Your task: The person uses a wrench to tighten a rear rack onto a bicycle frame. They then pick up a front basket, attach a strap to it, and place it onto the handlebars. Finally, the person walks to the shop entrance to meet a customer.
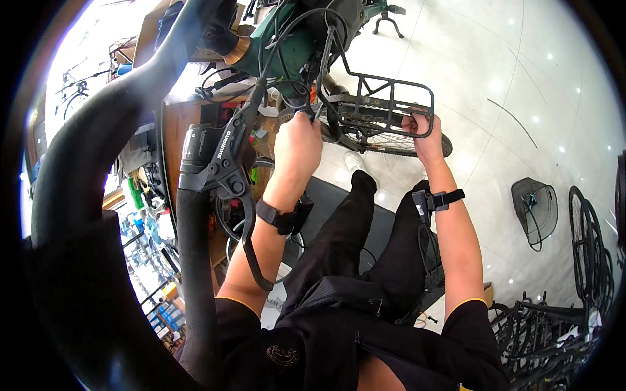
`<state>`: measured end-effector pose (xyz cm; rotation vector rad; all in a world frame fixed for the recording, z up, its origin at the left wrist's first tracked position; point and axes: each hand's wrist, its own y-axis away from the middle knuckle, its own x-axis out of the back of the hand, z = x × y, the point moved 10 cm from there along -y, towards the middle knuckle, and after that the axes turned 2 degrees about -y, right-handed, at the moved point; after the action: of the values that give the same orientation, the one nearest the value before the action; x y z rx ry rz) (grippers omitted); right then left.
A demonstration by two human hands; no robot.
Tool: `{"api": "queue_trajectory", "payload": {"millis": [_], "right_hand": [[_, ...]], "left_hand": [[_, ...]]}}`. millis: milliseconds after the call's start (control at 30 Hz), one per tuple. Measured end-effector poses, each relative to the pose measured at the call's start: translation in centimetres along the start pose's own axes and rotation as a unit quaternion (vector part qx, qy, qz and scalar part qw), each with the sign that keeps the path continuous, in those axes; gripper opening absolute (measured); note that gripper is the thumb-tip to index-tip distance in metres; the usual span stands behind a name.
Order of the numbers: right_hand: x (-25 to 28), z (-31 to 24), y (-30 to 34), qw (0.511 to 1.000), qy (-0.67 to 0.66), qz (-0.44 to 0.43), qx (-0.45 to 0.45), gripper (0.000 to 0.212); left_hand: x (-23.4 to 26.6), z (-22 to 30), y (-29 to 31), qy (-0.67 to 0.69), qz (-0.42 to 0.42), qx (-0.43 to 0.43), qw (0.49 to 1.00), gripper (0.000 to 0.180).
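Black rack (392,81) sits over the wheel (447,144), seemingly already mounted, fastening unconfirmed, with cables (261,62) looping left of it, the left hand (298,146) near its inner end, the right hand (427,138) at its outer end, and whether either grip is clamped I cannot tell.

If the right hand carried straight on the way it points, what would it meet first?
Probably the black rack: its bars overlap the right hand in this view, though depth and any existing contact are unclear.
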<state>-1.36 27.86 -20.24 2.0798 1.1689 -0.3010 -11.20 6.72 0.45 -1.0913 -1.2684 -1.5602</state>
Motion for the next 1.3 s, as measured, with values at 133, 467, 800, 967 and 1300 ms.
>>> {"api": "queue_trajectory", "payload": {"millis": [133,467,800,967,1300], "right_hand": [[-0.5,-0.1,0.2,1.0,-0.002,-0.009,0.004,0.025],[-0.5,-0.5,0.2,1.0,0.015,-0.008,0.014,0.026],[-0.3,-0.1,0.1,1.0,0.012,0.003,0.006,0.026],[-0.7,-0.3,0.1,1.0,0.019,0.002,0.014,0.026],[-0.8,-0.1,-0.3,1.0,0.019,-0.007,0.011,0.026]], "left_hand": [[0.6,1.2,0.7,-0.099,0.004,-0.024,0.995,0.027],[-0.7,-0.5,2.0,0.004,0.019,-0.005,1.0,0.026],[-5.3,-3.2,4.0,0.046,0.034,-0.054,0.997,0.018],[-6.2,-3.2,4.7,0.055,0.084,-0.076,0.992,0.017],[-7.3,-4.0,2.6,0.085,-0.032,0.027,0.995,0.035]]}}
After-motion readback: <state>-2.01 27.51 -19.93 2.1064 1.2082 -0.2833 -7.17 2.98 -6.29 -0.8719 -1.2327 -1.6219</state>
